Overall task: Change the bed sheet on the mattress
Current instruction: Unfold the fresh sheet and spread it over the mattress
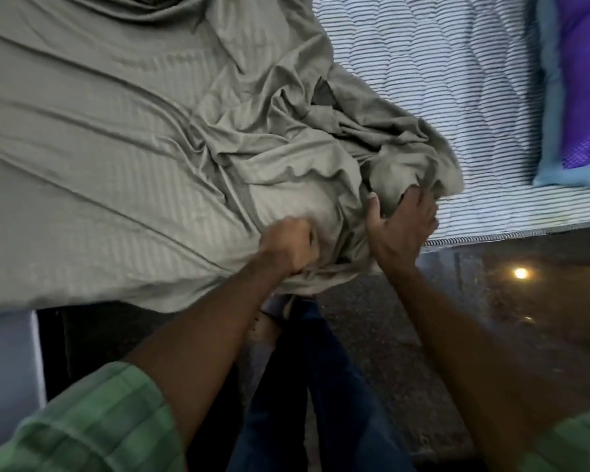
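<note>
While the crumpled grey-green striped bed sheet [150, 137] covers the mattress from nine to twelve o'clock, the left hand [288, 247] clenches a bunched fold at the near edge. At three o'clock of it, the right hand [401, 226] curls its fingers [413, 195] into the sheet's loose corner. White black-striped quilted mattress [440, 80] lies bare toward one o'clock, under a purple pillow with blue border [579, 80].

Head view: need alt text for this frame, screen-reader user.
A person's left hand grips a bunched grey-green sheet at the near edge of a bed, while the right hand holds its gathered end. To the right, the striped mattress lies bare, with a purple and blue pillow on it.
</note>
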The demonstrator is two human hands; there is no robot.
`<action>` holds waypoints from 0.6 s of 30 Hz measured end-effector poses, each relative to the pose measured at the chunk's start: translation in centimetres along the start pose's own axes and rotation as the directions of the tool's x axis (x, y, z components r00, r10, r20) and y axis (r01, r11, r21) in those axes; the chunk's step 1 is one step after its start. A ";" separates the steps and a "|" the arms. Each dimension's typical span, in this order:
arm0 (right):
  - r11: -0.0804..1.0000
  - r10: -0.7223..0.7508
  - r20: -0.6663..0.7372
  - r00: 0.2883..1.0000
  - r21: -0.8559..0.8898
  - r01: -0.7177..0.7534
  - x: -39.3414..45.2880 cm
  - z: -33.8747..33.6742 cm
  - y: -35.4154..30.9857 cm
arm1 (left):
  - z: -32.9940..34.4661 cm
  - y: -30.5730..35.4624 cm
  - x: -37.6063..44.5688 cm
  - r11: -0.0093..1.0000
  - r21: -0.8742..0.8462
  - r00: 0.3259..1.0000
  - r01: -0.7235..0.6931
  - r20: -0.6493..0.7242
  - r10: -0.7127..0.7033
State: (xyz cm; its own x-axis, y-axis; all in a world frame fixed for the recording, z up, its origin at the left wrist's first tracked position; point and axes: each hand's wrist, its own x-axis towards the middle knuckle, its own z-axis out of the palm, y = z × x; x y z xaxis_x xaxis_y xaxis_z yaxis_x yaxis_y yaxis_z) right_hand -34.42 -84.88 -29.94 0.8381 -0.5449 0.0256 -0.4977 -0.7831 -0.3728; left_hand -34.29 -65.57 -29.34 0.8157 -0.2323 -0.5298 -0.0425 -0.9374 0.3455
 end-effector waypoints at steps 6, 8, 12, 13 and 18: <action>0.838 -0.483 0.156 0.862 -0.204 0.507 4.5 1.2 1.1 | -1.3 3.2 5.4 0.989 -0.014 0.963 -0.150 -0.229 0.142; 0.700 -0.566 0.395 0.724 -0.234 0.675 5.8 2.8 1.4 | -0.1 3.3 6.2 0.984 0.132 0.982 -0.117 -0.133 0.134; 0.523 -0.578 0.608 0.544 -0.235 0.819 9.2 4.2 2.8 | 2.1 3.3 6.8 0.956 0.282 0.993 -0.081 -0.063 0.102; 0.446 -0.606 0.622 0.496 -0.251 0.859 10.2 4.2 3.0 | 2.2 3.2 6.9 0.948 0.307 0.991 -0.087 -0.069 0.114; 0.424 -0.357 0.660 0.661 -0.515 0.744 16.1 1.2 5.3 | 1.2 4.0 8.8 0.980 0.138 0.987 -0.140 0.096 0.128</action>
State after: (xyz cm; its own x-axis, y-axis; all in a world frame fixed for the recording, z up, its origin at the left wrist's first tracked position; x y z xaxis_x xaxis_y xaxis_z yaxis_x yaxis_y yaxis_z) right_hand -23.24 -97.44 -32.65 0.8789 0.1176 -0.4622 0.2976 -0.8925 0.3388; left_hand -27.94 -71.73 -33.55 0.7448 -0.3737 -0.5529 -0.2355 -0.9224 0.3062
